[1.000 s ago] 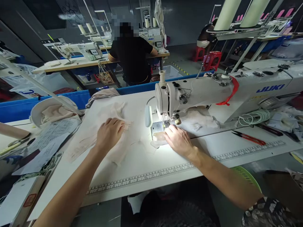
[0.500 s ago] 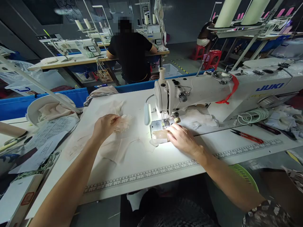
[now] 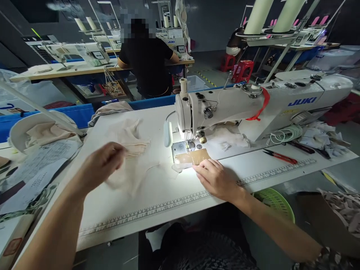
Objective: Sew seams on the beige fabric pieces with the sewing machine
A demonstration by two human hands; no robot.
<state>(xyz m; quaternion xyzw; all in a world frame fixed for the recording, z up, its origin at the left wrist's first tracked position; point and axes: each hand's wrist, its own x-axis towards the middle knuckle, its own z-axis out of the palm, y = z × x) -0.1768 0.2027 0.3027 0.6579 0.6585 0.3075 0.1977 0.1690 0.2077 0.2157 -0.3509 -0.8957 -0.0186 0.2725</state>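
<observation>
Over the left part of the white table, my left hand has its fingers curled together, holding the edge of a thin beige fabric; the hand and cloth are blurred. A small stack of beige pieces lies just right of its fingertips. My right hand rests on the table in front of the sewing machine, fingers extended and fingertips at the tan plate below the needle. Nothing shows in its grasp.
Red-handled snips and a green cord coil are at the right. A ruler strip runs along the front edge. Papers and a cloth-filled white bowl stand left. A person sits beyond.
The view has shifted right. My left hand has moved left and toward me, dragging the thin fabric. My right hand has drawn back from the needle area toward the front edge.
</observation>
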